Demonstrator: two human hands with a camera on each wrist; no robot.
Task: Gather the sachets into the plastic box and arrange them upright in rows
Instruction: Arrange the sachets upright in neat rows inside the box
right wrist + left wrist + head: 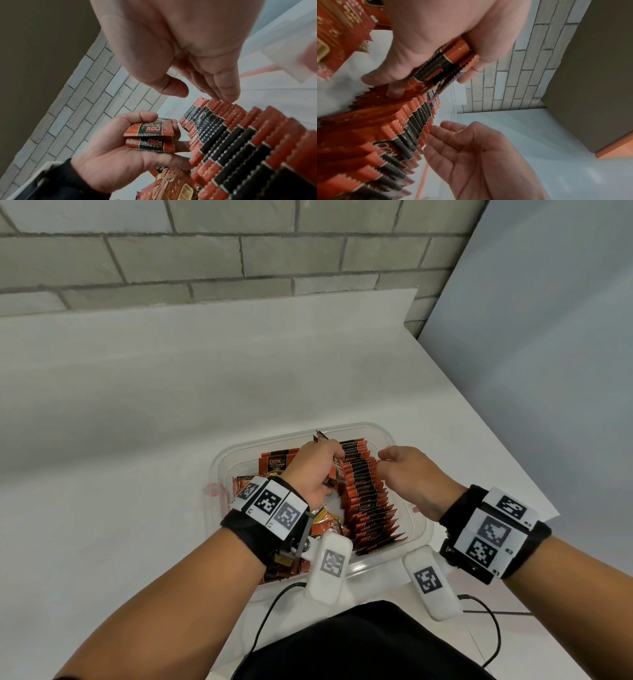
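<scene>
A clear plastic box (394, 440) sits on the white table near me. A long row of upright red-and-black sachets (368, 501) (412, 121) (240, 142) runs along its right side. My left hand (313, 470) (120, 148) grips a small bundle of sachets (452, 60) (150, 136) over the box, beside the row's far end. My right hand (407, 474) (471, 148) is relaxed, holding nothing; its fingertips (228, 97) touch the tops of the row. Loose sachets (277, 462) lie flat at the box's left.
The white table (137, 422) spreads left and behind the box, ending at a grey brick wall (205, 261). Its right edge (507, 440) runs diagonally close to the box. Cables (270, 611) trail at the near edge by my body.
</scene>
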